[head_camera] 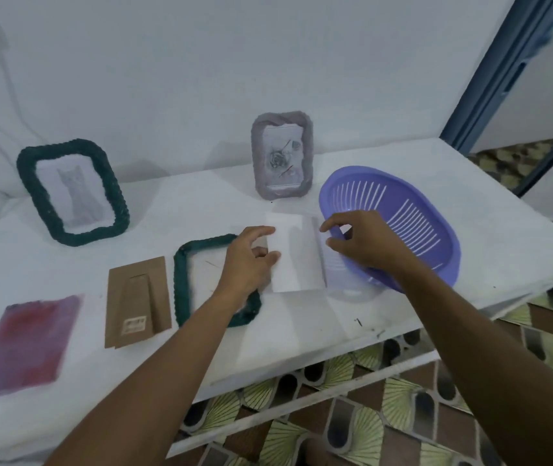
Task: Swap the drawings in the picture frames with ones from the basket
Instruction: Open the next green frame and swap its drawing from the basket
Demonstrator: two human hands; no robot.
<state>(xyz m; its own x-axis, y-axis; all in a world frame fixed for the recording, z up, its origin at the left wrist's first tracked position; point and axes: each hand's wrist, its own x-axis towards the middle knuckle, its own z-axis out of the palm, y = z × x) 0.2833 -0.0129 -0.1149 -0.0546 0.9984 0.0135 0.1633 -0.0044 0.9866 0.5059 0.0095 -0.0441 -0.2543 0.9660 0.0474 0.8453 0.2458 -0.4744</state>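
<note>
A white sheet of paper (297, 255) hangs between the purple basket (413, 210) and a dark green frame (181, 280) that lies flat on the table. My left hand (251, 260) pinches the sheet's left edge. My right hand (366, 243) hovers at the sheet's right edge, over the basket's near rim, fingers curled; whether it touches the paper is unclear. The sheet shows its blank side. A second green frame (73, 191) with a cat drawing stands at the left. A grey frame (282, 154) with a rose drawing stands at the back.
A brown cardboard frame backing (137, 302) lies left of the flat frame. A red-purple sheet (26, 341) lies at the table's near left. The table's front edge runs close below my arms, with patterned floor tiles beneath. A blue door frame (503, 72) stands at right.
</note>
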